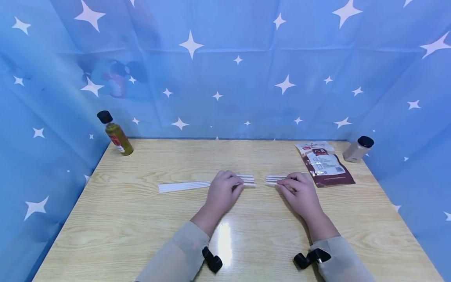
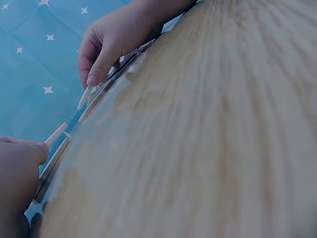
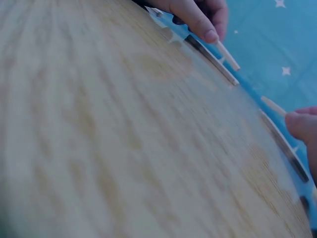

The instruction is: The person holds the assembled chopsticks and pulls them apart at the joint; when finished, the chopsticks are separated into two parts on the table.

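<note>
My left hand (image 1: 224, 190) pinches a thin white stick (image 1: 250, 185) between thumb and fingers, its end pointing right. Facing it, my right hand (image 1: 299, 192) pinches another thin white stick (image 1: 270, 183), whose end points left. A gap separates the two ends. In both wrist views, the held left stick (image 2: 56, 133) and the held right stick (image 3: 273, 105) are raised off the tabletop. More white sticks (image 1: 184, 187) lie side by side to the left of and behind my left hand. Several others (image 1: 274, 177) lie by my right hand, partly hidden by it.
A brown and white packet (image 1: 325, 166) lies right of my right hand. Beyond it stands a black-capped jar (image 1: 356, 150). An oil bottle (image 1: 119, 138) stands at the back left of the wooden table (image 1: 134, 219). A blue star-patterned cloth (image 1: 225, 70) hangs behind and along both sides.
</note>
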